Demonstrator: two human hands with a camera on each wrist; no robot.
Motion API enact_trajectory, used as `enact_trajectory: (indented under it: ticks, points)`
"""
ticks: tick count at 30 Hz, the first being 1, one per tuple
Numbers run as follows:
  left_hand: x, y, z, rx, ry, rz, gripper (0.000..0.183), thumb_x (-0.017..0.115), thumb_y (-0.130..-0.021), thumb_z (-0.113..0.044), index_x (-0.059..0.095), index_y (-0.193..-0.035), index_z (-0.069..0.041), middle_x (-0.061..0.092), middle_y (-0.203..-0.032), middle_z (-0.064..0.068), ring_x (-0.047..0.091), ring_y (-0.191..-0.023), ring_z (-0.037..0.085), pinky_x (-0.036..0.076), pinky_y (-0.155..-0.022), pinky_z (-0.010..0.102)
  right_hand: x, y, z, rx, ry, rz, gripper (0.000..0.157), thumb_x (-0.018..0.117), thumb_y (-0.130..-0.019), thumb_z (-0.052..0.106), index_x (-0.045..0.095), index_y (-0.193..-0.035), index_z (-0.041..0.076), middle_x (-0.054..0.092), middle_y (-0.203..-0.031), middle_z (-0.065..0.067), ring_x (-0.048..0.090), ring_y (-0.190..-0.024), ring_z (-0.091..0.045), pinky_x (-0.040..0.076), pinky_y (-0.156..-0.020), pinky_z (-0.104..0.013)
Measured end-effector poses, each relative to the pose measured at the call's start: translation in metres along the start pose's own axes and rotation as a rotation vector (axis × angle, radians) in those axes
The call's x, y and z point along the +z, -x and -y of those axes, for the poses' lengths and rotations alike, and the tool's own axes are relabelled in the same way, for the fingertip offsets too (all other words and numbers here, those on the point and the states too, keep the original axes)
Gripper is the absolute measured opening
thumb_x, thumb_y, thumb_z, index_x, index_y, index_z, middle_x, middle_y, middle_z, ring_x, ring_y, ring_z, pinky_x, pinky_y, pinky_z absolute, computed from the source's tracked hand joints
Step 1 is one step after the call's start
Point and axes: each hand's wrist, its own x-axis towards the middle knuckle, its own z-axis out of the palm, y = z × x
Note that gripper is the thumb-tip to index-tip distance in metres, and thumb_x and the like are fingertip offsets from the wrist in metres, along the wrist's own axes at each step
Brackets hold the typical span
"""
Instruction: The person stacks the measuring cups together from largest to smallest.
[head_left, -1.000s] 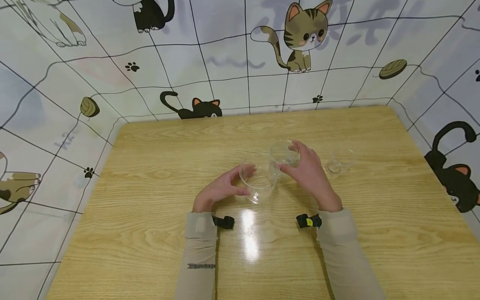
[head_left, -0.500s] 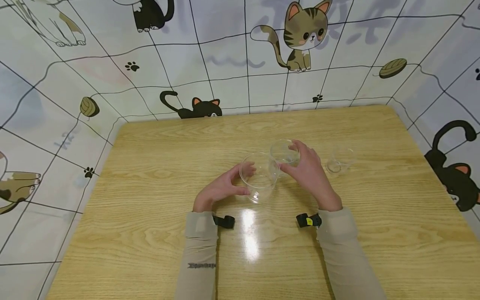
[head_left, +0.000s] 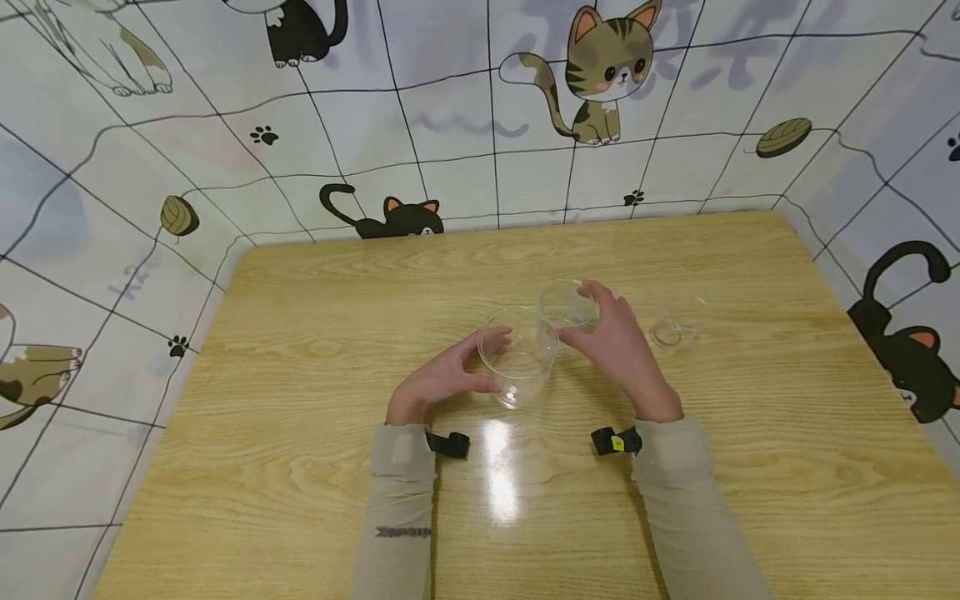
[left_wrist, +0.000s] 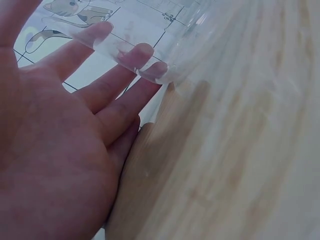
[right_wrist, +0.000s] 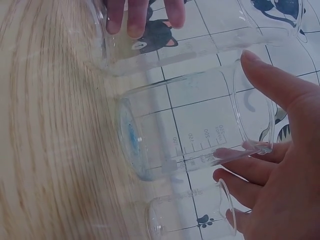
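Observation:
A large clear glass beaker [head_left: 522,358] stands on the table, held by my left hand [head_left: 446,373] with thumb at the near side and fingers round the far side. In the left wrist view its fingertips [left_wrist: 145,52] lie against the glass. A medium beaker [right_wrist: 175,130] with printed volume marks and a bluish base stands close behind it to the right. My right hand [head_left: 618,343] holds this one near its rim, between thumb and fingers. Whether the two beakers touch, I cannot tell. To the right of that hand stands a smaller beaker [head_left: 681,321], untouched.
The wood-grain table [head_left: 285,467] reaches to a white, cat-patterned wall covering [head_left: 457,125] at the back and both sides. Black camera straps sit on both wrists, over light sleeves [head_left: 401,517]. A bright light reflection [head_left: 498,475] lies on the near tabletop.

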Motion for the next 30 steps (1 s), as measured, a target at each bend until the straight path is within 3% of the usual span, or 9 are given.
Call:
enact_trajectory:
  ticks: [6, 10, 16, 23, 30]
  points:
    - [-0.001, 0.001, -0.002, 0.006, 0.018, -0.010, 0.076, 0.071, -0.080, -0.008, 0.030, -0.144, -0.013, 0.036, -0.146, 0.007, 0.030, -0.136, 0.018, 0.020, -0.111, 0.043, -0.002, -0.002, 0.002, 0.024, 0.025, 0.031, 0.089, 0.063, -0.076, 0.059, 0.023, -0.145, 0.020, 0.025, -0.150, -0.006, 0.004, -0.138, -0.043, 0.019, -0.102, -0.065]
    - [-0.002, 0.001, 0.000, 0.027, 0.023, -0.012, 0.075, 0.071, -0.079, -0.009, 0.031, -0.143, -0.012, 0.034, -0.147, 0.004, 0.028, -0.136, 0.017, 0.020, -0.111, 0.041, -0.002, -0.003, 0.001, 0.005, 0.027, 0.024, 0.089, 0.064, -0.076, 0.059, 0.023, -0.145, 0.020, 0.031, -0.148, -0.005, 0.004, -0.138, -0.043, 0.018, -0.103, -0.065]
    - [-0.001, -0.005, 0.020, 0.057, 0.012, -0.024, 0.072, 0.074, -0.078, -0.021, 0.036, -0.140, -0.020, 0.039, -0.143, -0.005, 0.032, -0.134, 0.012, 0.021, -0.110, 0.042, 0.001, -0.003, -0.001, -0.004, 0.015, 0.024, 0.091, 0.064, -0.076, 0.058, 0.021, -0.146, 0.019, 0.039, -0.144, -0.005, 0.002, -0.138, -0.043, 0.014, -0.104, -0.065]
    - [0.000, 0.001, 0.004, 0.060, 0.056, 0.006, 0.072, 0.070, -0.080, -0.009, 0.031, -0.141, -0.008, 0.036, -0.146, 0.008, 0.029, -0.136, 0.022, 0.022, -0.110, 0.043, 0.001, -0.001, 0.000, 0.007, 0.013, 0.022, 0.092, 0.064, -0.076, 0.058, 0.021, -0.146, 0.018, 0.039, -0.143, -0.004, 0.003, -0.139, -0.042, 0.016, -0.103, -0.064]
    - [-0.002, 0.000, 0.006, 0.078, 0.048, 0.008, 0.074, 0.071, -0.080, -0.013, 0.030, -0.142, -0.008, 0.036, -0.146, 0.008, 0.030, -0.136, 0.021, 0.022, -0.110, 0.043, 0.001, -0.002, 0.001, 0.002, 0.011, 0.014, 0.092, 0.063, -0.075, 0.060, 0.021, -0.146, 0.019, 0.039, -0.143, -0.003, 0.004, -0.139, -0.039, 0.018, -0.103, -0.064]
